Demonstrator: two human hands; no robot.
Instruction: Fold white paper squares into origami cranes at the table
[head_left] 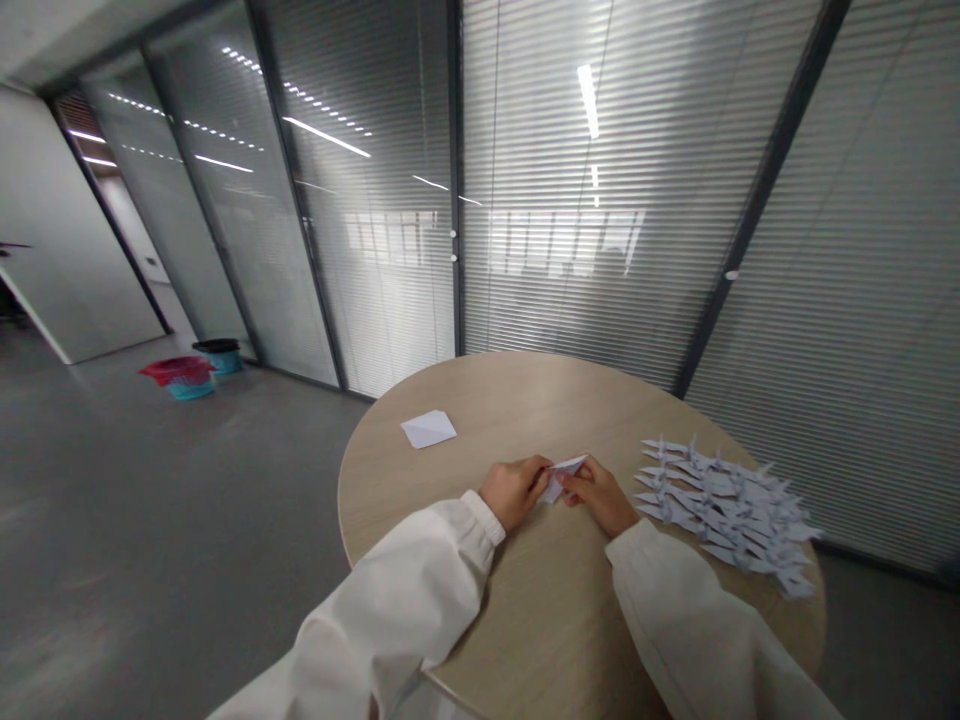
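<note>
Left hand: I've got my left hand (pixel 516 492) curled in, fingertips pinching one end of the paper, firmly closed on it.
Right hand: My right hand (pixel 596 495) is closed too, fingers pressed on the paper from the other side.
In hand: I'm holding a narrow folded white paper (pixel 562 477) between both hands, just above the table.
Table: It's a round light-wood table (pixel 480 385), and my white sleeves (pixel 397 590) rest along its near edge.
Left of me: A folded white paper square (pixel 428 429) lies flat, well apart from my hands.
Right of me: Paper cranes (pixel 724 505) lie in overlapping rows, just beside my right hand.
Floor, far left: I can see a red-topped teal bin (pixel 178 372) near a black-topped bin (pixel 221 352).
</note>
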